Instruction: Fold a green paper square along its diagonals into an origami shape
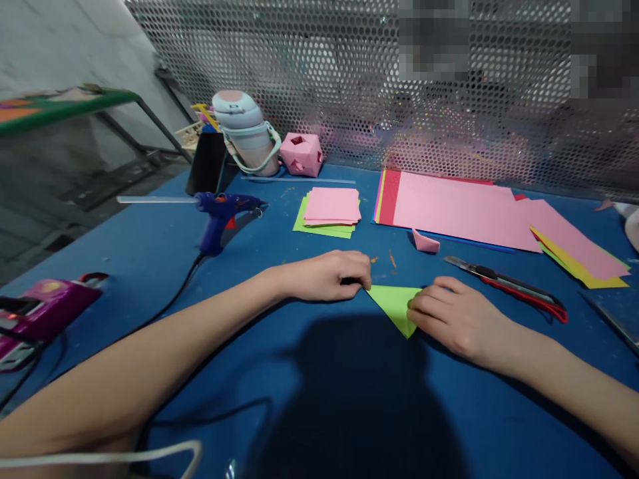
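While curled, both hands [333, 274] [462, 326] on paper [392, 306].

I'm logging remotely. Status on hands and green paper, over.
Left hand at left corner of green paper, right hand on its right side. Paper triangular, one corner toward the camera. Only hands on it; utility knife lies beyond right hand.

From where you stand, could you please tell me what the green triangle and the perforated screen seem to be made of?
The green triangle seems matte paper, with thin edges and no shine. The perforated screen is probably metal, greyish, faintly shiny, with regular round holes.
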### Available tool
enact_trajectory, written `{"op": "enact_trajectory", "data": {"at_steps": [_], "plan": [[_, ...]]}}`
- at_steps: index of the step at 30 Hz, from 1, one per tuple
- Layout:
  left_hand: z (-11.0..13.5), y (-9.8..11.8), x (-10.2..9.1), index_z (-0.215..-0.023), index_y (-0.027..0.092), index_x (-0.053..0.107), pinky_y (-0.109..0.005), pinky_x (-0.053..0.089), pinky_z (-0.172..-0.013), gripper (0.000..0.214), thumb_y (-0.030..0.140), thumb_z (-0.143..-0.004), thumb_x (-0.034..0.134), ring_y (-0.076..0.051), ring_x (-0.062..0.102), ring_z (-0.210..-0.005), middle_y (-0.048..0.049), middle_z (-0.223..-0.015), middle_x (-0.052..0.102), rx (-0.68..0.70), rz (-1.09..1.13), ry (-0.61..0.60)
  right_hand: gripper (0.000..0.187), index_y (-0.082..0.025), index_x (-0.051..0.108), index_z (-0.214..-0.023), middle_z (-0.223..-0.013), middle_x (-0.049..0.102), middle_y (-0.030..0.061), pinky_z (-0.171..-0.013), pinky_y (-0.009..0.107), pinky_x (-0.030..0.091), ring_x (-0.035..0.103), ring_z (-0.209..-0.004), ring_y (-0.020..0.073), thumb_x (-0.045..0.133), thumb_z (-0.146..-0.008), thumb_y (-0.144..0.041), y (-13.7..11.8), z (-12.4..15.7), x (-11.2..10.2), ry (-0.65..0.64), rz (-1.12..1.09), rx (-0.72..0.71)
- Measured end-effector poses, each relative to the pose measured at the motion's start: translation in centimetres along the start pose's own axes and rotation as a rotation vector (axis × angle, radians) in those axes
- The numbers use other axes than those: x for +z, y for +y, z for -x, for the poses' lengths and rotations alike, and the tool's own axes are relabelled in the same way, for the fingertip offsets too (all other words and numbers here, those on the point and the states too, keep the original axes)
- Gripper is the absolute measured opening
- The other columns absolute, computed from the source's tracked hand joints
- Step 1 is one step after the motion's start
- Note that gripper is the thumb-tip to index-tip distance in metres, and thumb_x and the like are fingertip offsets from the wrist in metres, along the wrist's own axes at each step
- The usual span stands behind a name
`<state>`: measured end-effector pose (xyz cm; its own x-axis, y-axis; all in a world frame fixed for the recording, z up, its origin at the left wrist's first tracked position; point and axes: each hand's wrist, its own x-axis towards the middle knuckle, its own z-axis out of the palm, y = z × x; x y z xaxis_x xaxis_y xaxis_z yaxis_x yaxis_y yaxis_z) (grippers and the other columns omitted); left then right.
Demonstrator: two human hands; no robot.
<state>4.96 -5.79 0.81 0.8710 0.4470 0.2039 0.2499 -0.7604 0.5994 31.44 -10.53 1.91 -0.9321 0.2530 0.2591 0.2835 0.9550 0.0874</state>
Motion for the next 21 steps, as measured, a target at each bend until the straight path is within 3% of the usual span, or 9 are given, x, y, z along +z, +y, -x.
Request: {"op": "enact_trajectory", "data": {"at_steps": [17,21], "plan": [[-0.08,0.18,-0.01,-0.085,0.014,0.063,-0.028,0.045,-0.082,0.021,0.004,-0.081,0.045,-0.015,0.055,-0.083,-0.0057,-0.081,0.061,-0.015,0.018,0.003,0.025,-0.01,0.066,-0.093,-0.078,0.064,0.0086,-0.074,0.036,0.037,0.053,-0.073,0.0184,0.041,-0.092,-0.007,-0.46,0.0,0.07,-0.01,0.0,0.003],[-0.09,0.2,-0.02,-0.084,0.015,0.062,-0.028,0.044,-0.083,0.02,0.004,-0.081,0.045,-0.014,0.055,-0.083,-0.0048,-0.081,0.06,-0.024,0.016,0.001,0.024,-0.01,0.065,-0.096,-0.078,0.062,0.0085,-0.074,0.036,0.037,0.051,-0.073,0.019,0.042,-0.09,-0.011,-0.72,0.09,-0.04,-0.069,-0.064,0.036]]}}
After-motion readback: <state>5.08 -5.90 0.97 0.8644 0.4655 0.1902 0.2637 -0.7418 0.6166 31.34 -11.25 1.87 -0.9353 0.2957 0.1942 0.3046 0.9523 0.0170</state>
